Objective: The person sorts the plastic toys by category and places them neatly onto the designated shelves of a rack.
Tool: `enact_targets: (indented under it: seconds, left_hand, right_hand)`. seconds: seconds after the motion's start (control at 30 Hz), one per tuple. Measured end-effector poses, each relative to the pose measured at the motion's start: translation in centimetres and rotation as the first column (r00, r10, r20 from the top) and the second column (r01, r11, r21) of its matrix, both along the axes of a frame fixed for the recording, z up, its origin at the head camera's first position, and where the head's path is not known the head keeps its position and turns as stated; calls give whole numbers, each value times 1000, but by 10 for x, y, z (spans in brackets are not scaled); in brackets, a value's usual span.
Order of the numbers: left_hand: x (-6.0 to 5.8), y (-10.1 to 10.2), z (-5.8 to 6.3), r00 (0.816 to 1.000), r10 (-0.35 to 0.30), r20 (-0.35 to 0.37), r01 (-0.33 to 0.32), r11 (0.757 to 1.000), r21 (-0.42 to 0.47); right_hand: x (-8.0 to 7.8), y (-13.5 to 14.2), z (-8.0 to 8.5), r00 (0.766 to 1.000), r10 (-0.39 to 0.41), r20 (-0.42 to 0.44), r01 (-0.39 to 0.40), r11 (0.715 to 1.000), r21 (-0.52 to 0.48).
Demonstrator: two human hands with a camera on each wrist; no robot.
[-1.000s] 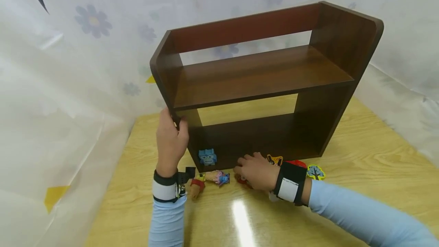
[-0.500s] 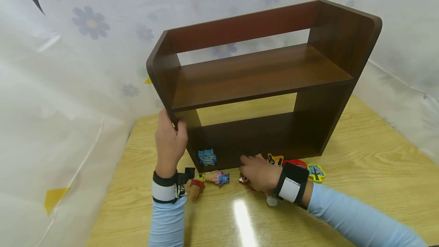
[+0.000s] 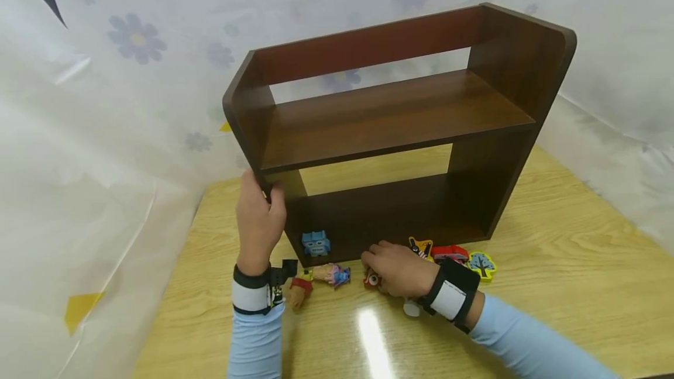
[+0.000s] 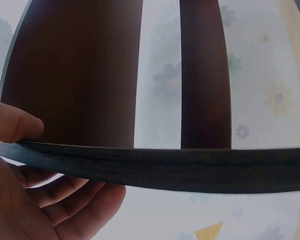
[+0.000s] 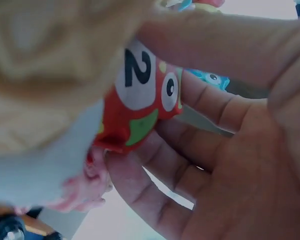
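Head view: gripped shelf by side edge in curled left hand — and there, pinched red toy between thumb and fingers of right hand, in front of shelf, near blue owl.

Shelf: is looking like dark wooden board, smooth, with low sheen. Tabletop: is showing wood grain under gloss, reflecting a bright streak. Wall sheeting: is resembling thin plastic, creasing and shining in places. Sleeves: are wrinkling, matt cloth. Wrist straps: are appearing fabric, matt. Red toy: is displaying a smooth printed surface.
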State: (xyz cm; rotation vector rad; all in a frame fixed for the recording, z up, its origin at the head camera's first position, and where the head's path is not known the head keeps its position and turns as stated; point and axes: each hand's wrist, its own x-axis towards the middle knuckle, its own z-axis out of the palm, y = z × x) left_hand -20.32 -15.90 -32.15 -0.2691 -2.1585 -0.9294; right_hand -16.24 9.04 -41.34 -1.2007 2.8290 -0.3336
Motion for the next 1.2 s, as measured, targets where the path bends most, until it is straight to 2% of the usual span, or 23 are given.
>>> enact_targets:
  seconds: [0.23,0.5,0.67,0.93,1.2]
  left_hand:
    - [-1,-1,-1,1000,4,-12,-4,1000,-2]
    - [-2,-2,-2,1000,5,-17,-5,1000,-9]
    - [-3,-2,-3,1000,5,-21,-6,1000,-9]
    - [-1,-2,-1,1000,1,7,-1,1000,-1]
    - [-3,-1,-1,1000,15,-13,-16,1000,-10]
  right_hand:
    - [0,2,-1,1000,-3,29,4,999,-32]
    - [1,2,-3,998,34,-57,-41,991,-125]
    - [3,2,3,997,44,-66,-55,982,-182]
    - [1,7,18,1000,8,-23,-13,968,-249]
    - [-12,7,36,995,-100,-24,86,937,-338]
